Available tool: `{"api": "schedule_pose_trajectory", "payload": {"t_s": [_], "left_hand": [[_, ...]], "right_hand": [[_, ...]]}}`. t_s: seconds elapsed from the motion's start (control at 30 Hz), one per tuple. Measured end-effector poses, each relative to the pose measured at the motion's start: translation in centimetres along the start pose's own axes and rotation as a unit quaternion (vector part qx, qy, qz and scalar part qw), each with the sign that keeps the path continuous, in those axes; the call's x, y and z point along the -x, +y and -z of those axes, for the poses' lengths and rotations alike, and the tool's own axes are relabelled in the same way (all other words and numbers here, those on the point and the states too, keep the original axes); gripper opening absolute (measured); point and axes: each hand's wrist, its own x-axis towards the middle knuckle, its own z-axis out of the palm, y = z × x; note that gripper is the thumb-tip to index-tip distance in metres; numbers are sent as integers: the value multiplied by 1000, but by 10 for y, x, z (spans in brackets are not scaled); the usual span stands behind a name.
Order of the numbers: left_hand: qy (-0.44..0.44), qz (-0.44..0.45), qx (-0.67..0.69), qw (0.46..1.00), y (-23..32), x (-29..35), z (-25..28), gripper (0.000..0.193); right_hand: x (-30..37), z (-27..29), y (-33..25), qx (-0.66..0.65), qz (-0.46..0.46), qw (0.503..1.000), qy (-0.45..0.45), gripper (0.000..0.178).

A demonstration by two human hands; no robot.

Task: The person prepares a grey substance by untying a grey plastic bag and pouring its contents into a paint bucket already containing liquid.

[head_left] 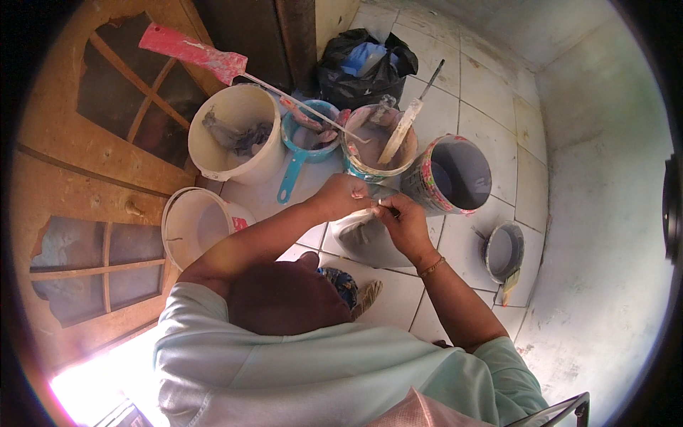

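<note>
My left hand (343, 197) and my right hand (407, 222) come together in front of my knees, both with fingers pinched. Between and below them is what looks like a greyish, see-through plastic bag (370, 245), its top gathered at my fingertips. The exact grip is partly hidden by my fingers. Just beyond stands a paint bucket (366, 173) of pale mix, with a flat brush (402, 132) leaning in it. A paint roller frame with a pink, paint-smeared handle (196, 53) reaches across to that bucket.
Left of my hands are a cream bucket (203, 167) with a dark rag, a teal dipper (292, 174) and a white bucket (171, 228). A dark-lined bucket (462, 174) and a small paint pot (504, 252) stand right. Behind is a black bag (366, 82); wooden doors (107, 167) flank the left.
</note>
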Motion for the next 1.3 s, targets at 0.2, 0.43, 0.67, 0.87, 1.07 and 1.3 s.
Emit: {"api": "schedule_pose_trajectory", "payload": {"t_s": [0.2,0.43,0.67,0.87,1.07,1.3], "left_hand": [[12,18,183,983,-11,-2,-2,24],[-1,28,60,998,4,2,0,26],[10,23,78,997,8,5,-3,24],[78,-128,-36,988,-1,5,-3,22],[74,21,89,993,-2,3,-3,28],[43,-4,44,998,3,6,0,27]], "right_hand": [[1,2,2,-3,3,1000,21,7],[1,1,2,5,10,1000,13,10],[-3,0,13,52,11,997,-55,17],[0,-10,9,10,21,1000,12,17],[0,-7,7,25,28,999,15,12],[2,-4,3,4,37,999,23,10]]}}
